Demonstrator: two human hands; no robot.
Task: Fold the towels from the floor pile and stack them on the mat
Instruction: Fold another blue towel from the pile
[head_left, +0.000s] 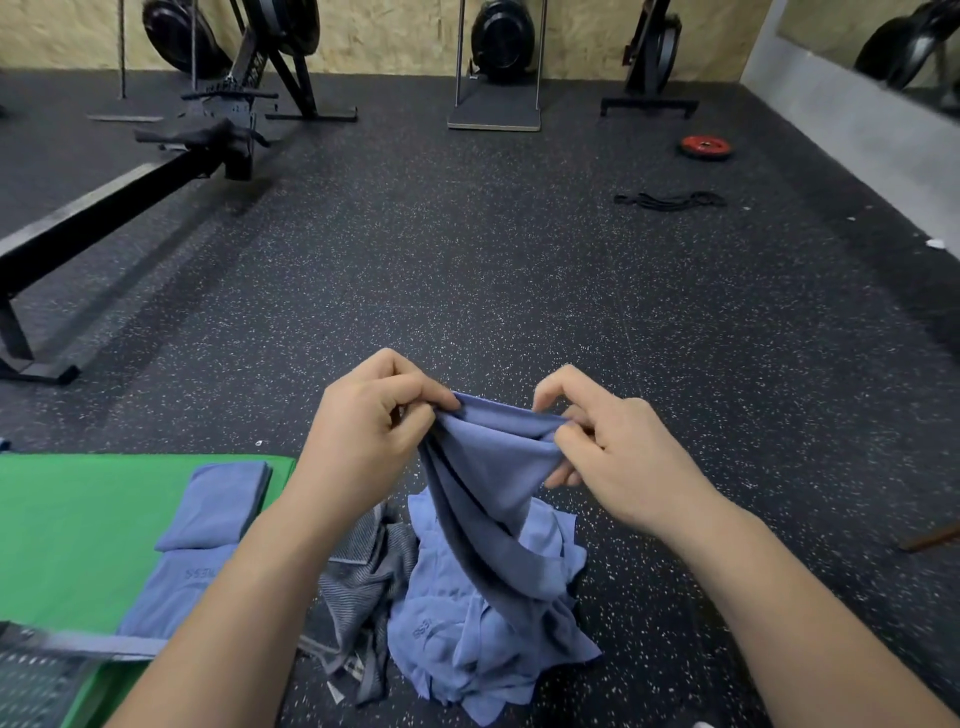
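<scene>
Flooring of dark speckled rubber (467, 260) fills my view, with the flat green foam mat (78, 519) laid on it at my lower left. Just right of the mat's edge sits the loose floor pile of blue and grey-striped towels (457, 639), crumpled and unsorted. On the mat lie the folded blue cloth towels (218, 504), one overlapping the other. From the pile rises the thin blue towel (493, 457) I am working: its top edge is bunched between my hands, and its tail drapes onto the heap. My left hand (363, 415) pinches one end of that edge between thumb and curled fingers; my right hand (613, 457) pinches the other end, close by. I judge this the opening-out step, with no fold made yet. Next I must find the corners, draw my hands apart to spread the cloth, and lift it clear of the pile.
</scene>
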